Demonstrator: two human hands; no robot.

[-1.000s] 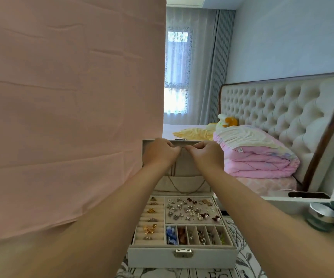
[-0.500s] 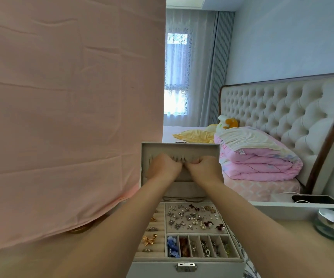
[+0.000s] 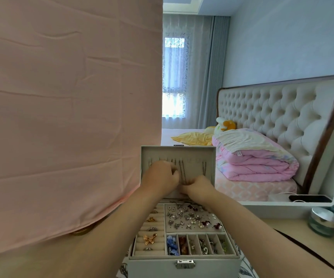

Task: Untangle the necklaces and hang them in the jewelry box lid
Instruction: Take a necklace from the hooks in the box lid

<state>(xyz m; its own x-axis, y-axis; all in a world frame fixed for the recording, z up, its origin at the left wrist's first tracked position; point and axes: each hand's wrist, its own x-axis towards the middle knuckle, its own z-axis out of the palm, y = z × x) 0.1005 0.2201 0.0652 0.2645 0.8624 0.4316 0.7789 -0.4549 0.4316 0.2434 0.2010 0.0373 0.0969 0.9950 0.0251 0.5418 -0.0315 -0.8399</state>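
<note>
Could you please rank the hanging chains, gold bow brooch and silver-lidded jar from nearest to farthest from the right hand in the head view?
1. hanging chains, in the lid, at the right hand.
2. gold bow brooch, front-left tray.
3. silver-lidded jar, far right.
</note>
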